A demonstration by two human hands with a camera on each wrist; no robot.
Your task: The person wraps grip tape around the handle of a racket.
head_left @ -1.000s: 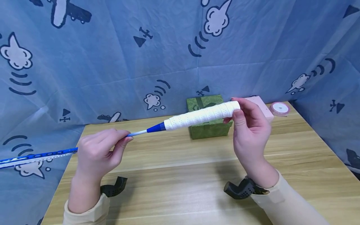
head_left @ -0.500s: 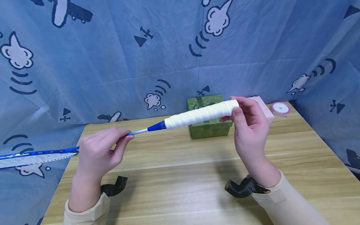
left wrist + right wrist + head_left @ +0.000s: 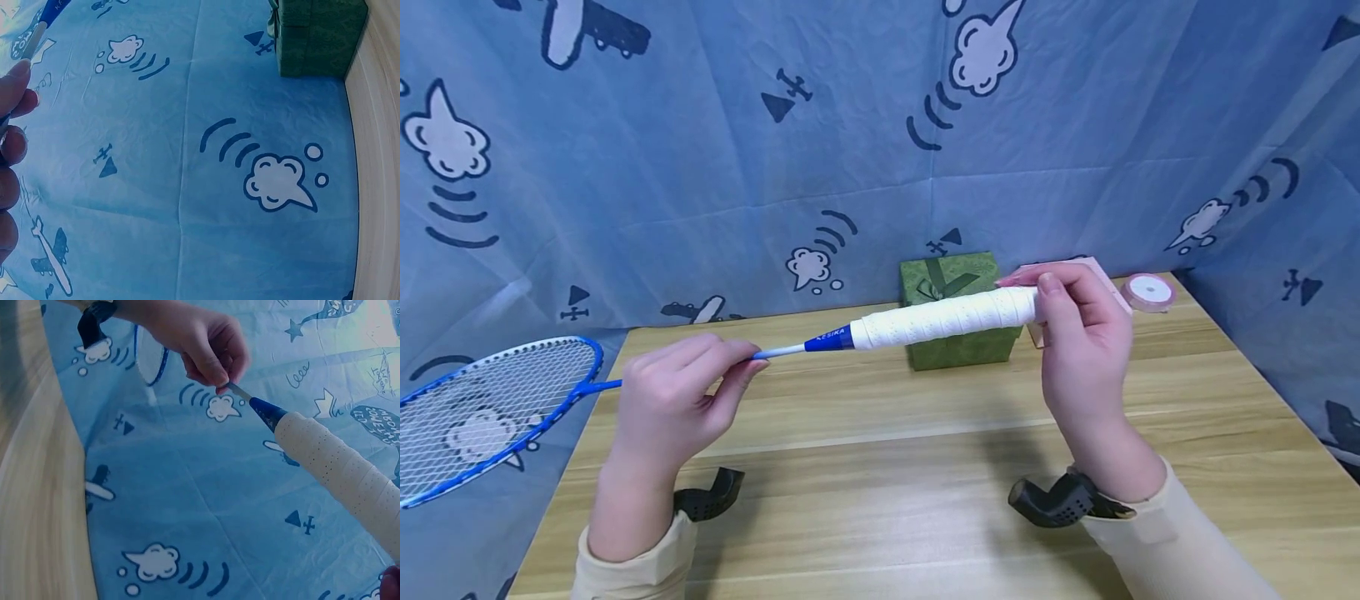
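1. The left hand (image 3: 673, 400) pinches the thin shaft of the badminton racket (image 3: 925, 319), held level above the wooden table (image 3: 880, 500); that light pinch could let the shaft slip.
2. The right hand (image 3: 1078, 333) clasps the white-wrapped handle's butt end (nearest the green gift box (image 3: 958, 312)).
3. Only the head view shows the strung head (image 3: 482, 408); the right wrist view shows the pinch up close.
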